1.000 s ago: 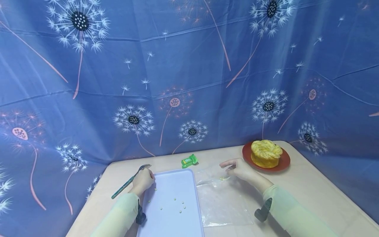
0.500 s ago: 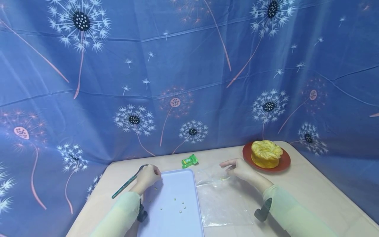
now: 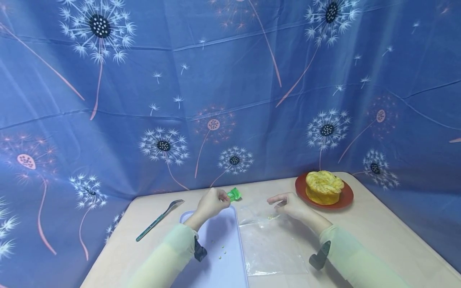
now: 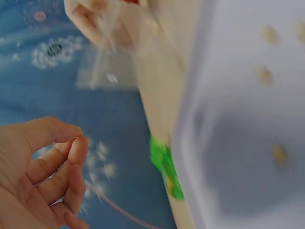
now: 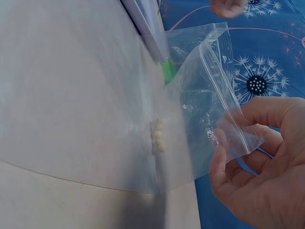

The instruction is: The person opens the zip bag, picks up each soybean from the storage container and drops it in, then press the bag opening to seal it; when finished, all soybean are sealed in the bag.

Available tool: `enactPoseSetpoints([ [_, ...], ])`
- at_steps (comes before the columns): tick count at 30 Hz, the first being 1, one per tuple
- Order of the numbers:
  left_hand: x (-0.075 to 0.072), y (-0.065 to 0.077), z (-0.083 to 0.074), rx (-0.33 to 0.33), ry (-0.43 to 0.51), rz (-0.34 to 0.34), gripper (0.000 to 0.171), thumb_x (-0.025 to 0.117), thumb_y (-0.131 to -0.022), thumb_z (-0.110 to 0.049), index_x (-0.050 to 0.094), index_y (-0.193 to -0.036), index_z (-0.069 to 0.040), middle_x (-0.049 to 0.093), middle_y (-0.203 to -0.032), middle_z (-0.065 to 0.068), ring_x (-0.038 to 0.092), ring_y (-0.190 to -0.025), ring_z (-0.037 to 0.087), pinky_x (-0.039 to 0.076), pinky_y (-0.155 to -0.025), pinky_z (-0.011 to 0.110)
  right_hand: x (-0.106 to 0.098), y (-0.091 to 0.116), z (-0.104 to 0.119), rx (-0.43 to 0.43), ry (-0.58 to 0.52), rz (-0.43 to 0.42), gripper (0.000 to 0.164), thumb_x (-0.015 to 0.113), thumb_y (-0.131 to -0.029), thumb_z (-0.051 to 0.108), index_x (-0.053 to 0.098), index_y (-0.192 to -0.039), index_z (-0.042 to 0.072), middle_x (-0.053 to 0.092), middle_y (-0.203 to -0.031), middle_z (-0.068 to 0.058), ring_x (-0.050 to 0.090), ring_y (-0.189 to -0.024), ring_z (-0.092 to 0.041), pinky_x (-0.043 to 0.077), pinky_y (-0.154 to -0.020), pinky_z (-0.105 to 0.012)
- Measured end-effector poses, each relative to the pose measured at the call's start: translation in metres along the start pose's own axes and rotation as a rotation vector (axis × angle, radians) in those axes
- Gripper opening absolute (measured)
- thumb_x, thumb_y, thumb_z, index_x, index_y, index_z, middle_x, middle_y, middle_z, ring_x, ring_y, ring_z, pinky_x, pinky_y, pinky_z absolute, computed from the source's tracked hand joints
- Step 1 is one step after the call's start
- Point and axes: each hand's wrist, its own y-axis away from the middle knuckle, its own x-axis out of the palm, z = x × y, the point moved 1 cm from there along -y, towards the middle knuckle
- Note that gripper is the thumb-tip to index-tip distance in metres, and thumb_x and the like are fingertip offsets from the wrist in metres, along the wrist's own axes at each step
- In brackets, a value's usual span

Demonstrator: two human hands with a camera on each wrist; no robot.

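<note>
My left hand (image 3: pixel 212 203) is over the far end of the pale lilac tray (image 3: pixel 230 272), thumb and forefinger tips pinched together. In the left wrist view a sliver of yellow shows at the fingertips, likely a soybean, mostly hidden by them. Several soybeans (image 4: pixel 264 75) lie scattered on the tray. With my right hand (image 5: pixel 267 157) I grip the zip edge of a clear zip-lock bag (image 5: pixel 200 105), whose mouth is held apart. A short row of soybeans (image 5: pixel 159 134) rests inside the bag, along its fold. The bag's lower part lies flat on the table beside the tray.
Behind the tray lies a green wrapped packet (image 3: pixel 235 194), partly covered by my left hand. A fork (image 3: pixel 158 222) with a dark green handle lies left of the tray. At the back right a red plate (image 3: pixel 348 196) bears a round yellow bread (image 3: pixel 324 188).
My left hand has moved right from the tray's left far corner, past the fork's head, to beside the green packet. The right hand and the bag have stayed in place.
</note>
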Motion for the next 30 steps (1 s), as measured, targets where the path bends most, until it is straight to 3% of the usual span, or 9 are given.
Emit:
enactPoseSetpoints([
  [7, 0.022, -0.014, -0.04, 0.045, 0.034, 0.028, 0.006, 0.077, -0.086, -0.013, 0.076, -0.081, -0.017, 0.067, -0.076, -0.01, 0.059, -0.07, 0.007, 0.05, -0.063, 0.028, 0.0, -0.001, -0.001, -0.035, 0.024, 0.005, 0.035, 0.066, -0.085, -0.007, 0.067, -0.12, -0.012, 0.068, -0.114, -0.031, 0.069, -0.093, -0.042, 0.054, -0.069, -0.027],
  [13, 0.046, -0.02, -0.06, 0.114, 0.054, 0.053, 0.011, 0.075, -0.08, -0.006, 0.074, -0.078, -0.017, 0.067, -0.073, -0.009, 0.055, -0.062, 0.004, 0.045, -0.057, 0.024, 0.0, -0.002, -0.001, -0.048, 0.043, 0.01, 0.035, 0.067, -0.085, -0.009, 0.067, -0.12, -0.012, 0.069, -0.115, -0.029, 0.068, -0.097, -0.046, 0.054, -0.071, -0.027],
  [22, 0.067, -0.021, -0.065, 0.075, -0.019, 0.046, 0.013, 0.077, -0.079, -0.006, 0.072, -0.077, -0.018, 0.066, -0.072, -0.011, 0.051, -0.056, 0.005, 0.041, -0.048, 0.021, 0.0, -0.004, -0.003, -0.047, 0.046, 0.014, 0.035, 0.068, -0.084, -0.008, 0.068, -0.119, -0.011, 0.069, -0.115, -0.029, 0.07, -0.094, -0.039, 0.055, -0.072, -0.028],
  [30, 0.053, -0.016, -0.062, 0.082, 0.057, 0.045, 0.007, 0.077, -0.083, -0.007, 0.075, -0.085, -0.014, 0.069, -0.077, -0.006, 0.057, -0.064, 0.006, 0.048, -0.058, 0.026, -0.001, -0.003, -0.004, -0.032, 0.023, 0.011, 0.037, 0.067, -0.084, -0.008, 0.067, -0.121, -0.012, 0.069, -0.115, -0.029, 0.069, -0.095, -0.043, 0.055, -0.071, -0.029],
])
